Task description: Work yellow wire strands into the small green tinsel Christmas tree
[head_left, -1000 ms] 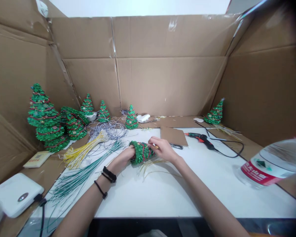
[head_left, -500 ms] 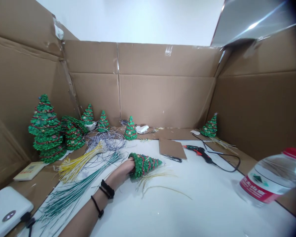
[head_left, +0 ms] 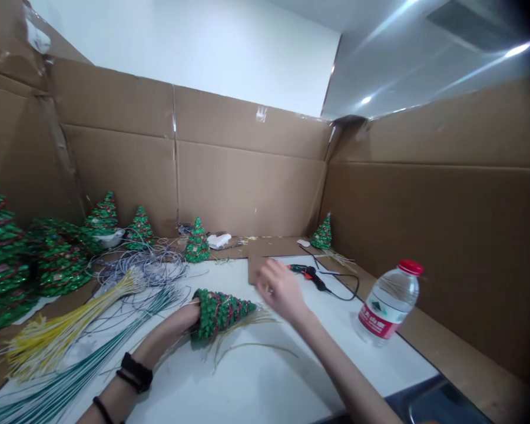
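A small green Christmas tree [head_left: 224, 313] with red garland lies on its side, tip to the right. My left hand [head_left: 193, 312] reaches into its open base and holds it; the fingers are hidden inside. My right hand [head_left: 280, 287] is over the brown cardboard piece [head_left: 252, 271], fingers curled inward. What those fingers hold, if anything, does not show clearly. Pale yellow strands [head_left: 251, 346] lie beneath and in front of the tree. Just beyond my right hand is a black and red glue gun [head_left: 309, 274] with its cord.
Yellow wire bundles [head_left: 66, 324] and green wire bundles [head_left: 92, 338] lie at left, beside tangled grey wire [head_left: 145, 262]. Several finished trees stand along the back and left, one tree [head_left: 197, 241] near the middle. A water bottle [head_left: 388, 303] stands at right. Cardboard walls [head_left: 247, 182] enclose the table.
My right hand has come into view from the lower right and reached the cardboard piece. The view has swung right. My left hand stays inside the tree.
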A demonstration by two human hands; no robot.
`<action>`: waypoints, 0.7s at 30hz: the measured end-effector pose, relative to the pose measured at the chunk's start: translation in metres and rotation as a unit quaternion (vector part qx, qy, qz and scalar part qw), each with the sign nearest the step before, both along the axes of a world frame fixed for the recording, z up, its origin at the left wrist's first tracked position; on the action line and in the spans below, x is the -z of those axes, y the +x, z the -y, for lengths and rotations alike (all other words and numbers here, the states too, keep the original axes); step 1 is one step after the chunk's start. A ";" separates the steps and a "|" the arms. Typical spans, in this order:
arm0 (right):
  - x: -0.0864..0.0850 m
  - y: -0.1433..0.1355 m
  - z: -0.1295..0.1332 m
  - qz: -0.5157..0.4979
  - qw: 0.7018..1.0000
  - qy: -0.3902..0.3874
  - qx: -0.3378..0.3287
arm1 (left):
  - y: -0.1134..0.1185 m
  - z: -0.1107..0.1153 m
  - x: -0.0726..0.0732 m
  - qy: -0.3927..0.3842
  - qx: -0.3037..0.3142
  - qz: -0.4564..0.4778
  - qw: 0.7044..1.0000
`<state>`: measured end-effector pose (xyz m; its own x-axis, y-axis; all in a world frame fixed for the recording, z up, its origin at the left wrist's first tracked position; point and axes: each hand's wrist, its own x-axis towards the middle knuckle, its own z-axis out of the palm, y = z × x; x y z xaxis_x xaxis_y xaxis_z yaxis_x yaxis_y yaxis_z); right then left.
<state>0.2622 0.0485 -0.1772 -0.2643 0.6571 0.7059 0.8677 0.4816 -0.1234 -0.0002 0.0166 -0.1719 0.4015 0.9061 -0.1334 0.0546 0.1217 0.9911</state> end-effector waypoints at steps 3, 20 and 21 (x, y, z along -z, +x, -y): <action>-0.006 0.041 -0.027 -0.045 0.971 -0.075 0.224 | 0.001 0.000 0.001 -0.005 -0.009 -0.013 1.000; 0.041 0.119 -0.060 -0.063 0.862 -0.201 0.461 | 0.005 0.003 0.008 0.016 0.020 0.009 1.000; 0.041 0.120 -0.060 -0.063 0.863 -0.200 0.460 | 0.006 0.003 0.008 0.017 0.024 0.011 1.000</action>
